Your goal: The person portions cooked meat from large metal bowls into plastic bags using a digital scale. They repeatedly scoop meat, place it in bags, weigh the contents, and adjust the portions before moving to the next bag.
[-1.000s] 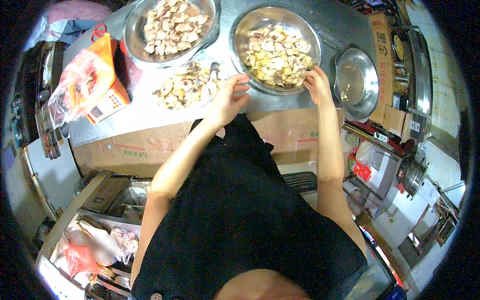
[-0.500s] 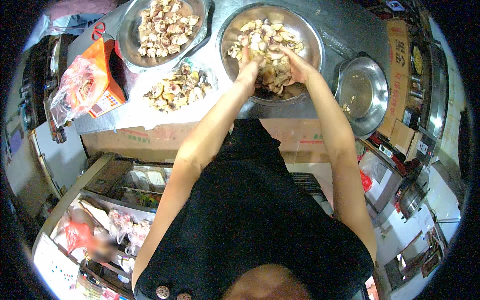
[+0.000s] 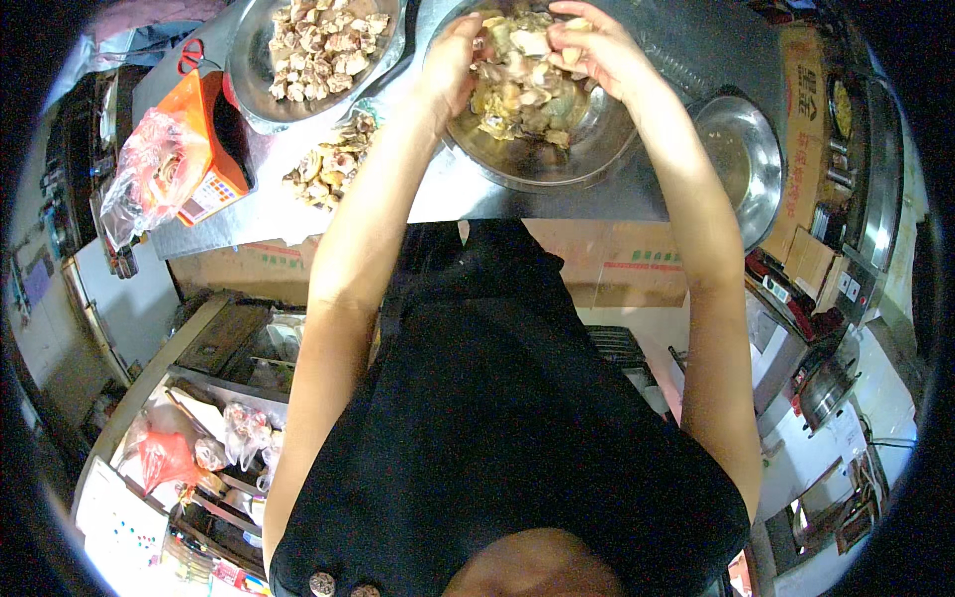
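A wide steel bowl (image 3: 542,182) holds a heap of chopped pale, yellowish and brown meat pieces (image 3: 522,114). Over its left side is my left hand (image 3: 453,68), fingers curved and partly hidden against the pieces. My right hand (image 3: 600,50) is above the far right part of the bowl, its fingers apart and bent, with pieces touching its fingertips. Between the two hands, some pieces are blurred by motion. More chopped pieces (image 3: 328,167) lie left of the bowl on the table, partly covered by my left forearm.
Another steel basin (image 3: 254,104) with chopped meat stands at the far left. Near it is an orange scale (image 3: 194,139) with a clear plastic bag (image 3: 149,184) on it, and red-handled scissors (image 3: 190,56). To the right, a steel basin (image 3: 766,154) sits beside a cardboard box (image 3: 802,129).
Both hands have moved away from me and slightly apart. The heap has shifted and spread in the bowl. With the view's shift, the table and bowl appear higher.
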A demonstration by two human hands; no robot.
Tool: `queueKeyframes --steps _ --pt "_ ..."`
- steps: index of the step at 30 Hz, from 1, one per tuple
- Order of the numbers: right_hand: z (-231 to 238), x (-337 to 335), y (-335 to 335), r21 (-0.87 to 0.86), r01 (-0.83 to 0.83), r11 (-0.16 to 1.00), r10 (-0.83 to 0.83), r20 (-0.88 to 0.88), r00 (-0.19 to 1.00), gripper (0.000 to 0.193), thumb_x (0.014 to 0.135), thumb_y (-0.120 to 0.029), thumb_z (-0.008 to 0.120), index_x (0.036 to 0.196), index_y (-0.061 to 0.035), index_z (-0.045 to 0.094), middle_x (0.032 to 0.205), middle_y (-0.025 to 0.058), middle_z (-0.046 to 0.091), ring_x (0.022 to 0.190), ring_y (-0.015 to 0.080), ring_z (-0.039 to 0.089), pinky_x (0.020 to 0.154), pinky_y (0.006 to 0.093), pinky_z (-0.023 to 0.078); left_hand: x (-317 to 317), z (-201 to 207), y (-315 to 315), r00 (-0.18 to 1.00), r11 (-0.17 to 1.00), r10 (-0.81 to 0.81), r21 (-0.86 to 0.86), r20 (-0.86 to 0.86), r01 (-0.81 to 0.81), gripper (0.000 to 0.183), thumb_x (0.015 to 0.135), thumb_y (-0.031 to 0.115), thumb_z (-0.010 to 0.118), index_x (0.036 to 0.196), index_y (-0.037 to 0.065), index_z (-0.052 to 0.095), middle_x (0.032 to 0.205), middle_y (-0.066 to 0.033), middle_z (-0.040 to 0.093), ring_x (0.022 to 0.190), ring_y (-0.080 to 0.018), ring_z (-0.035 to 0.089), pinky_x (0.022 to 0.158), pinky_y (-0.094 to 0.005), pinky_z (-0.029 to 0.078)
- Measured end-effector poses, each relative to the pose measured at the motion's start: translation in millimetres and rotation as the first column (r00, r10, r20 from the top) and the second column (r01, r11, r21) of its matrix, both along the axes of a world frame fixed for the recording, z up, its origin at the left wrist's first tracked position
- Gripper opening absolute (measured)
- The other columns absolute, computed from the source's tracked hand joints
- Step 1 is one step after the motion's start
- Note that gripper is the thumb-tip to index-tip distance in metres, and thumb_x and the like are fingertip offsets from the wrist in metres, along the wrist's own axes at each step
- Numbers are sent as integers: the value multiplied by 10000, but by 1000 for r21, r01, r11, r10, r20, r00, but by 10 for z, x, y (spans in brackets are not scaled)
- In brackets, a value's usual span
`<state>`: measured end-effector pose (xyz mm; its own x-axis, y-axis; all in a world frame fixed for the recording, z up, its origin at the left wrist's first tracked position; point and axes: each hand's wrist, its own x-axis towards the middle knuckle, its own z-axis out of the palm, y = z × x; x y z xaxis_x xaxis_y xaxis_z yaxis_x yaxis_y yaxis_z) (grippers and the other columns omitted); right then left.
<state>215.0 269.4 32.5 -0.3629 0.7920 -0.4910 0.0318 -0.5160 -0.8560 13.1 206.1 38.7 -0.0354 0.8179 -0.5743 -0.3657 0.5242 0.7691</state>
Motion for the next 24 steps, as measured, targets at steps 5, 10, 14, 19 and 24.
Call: queueKeyframes --steps 5,10,14,19,24 --pt "164 87 26 -24 215 976 -214 29 976 286 899 -116 588 1179 -132 536 999 68 633 892 245 658 761 450 555 -227 -93 -30 989 994 -21 99 -145 36 465 910 313 561 1294 67 471 1167 -39 570 1030 -159 538 839 -400 433" --pt "-224 500 -104 -36 225 974 -220 96 971 436 906 -148 594 1304 -70 435 1138 128 593 898 239 656 742 361 577 -279 -183 -306 981 996 -80 30 -175 87 620 913 517 503 1425 209 338 1432 -88 360 1334 -272 279 972 -643 293" --pt "-425 730 -111 -158 314 936 -286 175 942 446 937 -210 519 1349 -83 408 1302 174 487 1127 297 536 885 402 517 -248 -210 -535 1000 999 -19 44 -2 19 823 858 735 340 1500 276 103 1567 -106 58 1438 -341 -20 968 -780 79" --pt "-586 839 -61 -266 191 945 -162 128 978 599 918 -471 450 1400 -129 350 1390 95 424 1277 360 353 1030 524 312 -199 -229 -621 995 998 20 60 95 -26 844 838 772 297 1501 290 96 1569 -112 25 1437 -340 -50 955 -791 65" --pt "-575 655 45 -337 104 936 -64 127 990 686 893 -652 349 1431 -227 354 1438 51 381 1130 379 477 996 629 257 -151 -429 -424 998 999 -1 44 69 -2 890 806 814 250 1502 291 66 1569 -120 29 1435 -352 -32 943 -801 60"
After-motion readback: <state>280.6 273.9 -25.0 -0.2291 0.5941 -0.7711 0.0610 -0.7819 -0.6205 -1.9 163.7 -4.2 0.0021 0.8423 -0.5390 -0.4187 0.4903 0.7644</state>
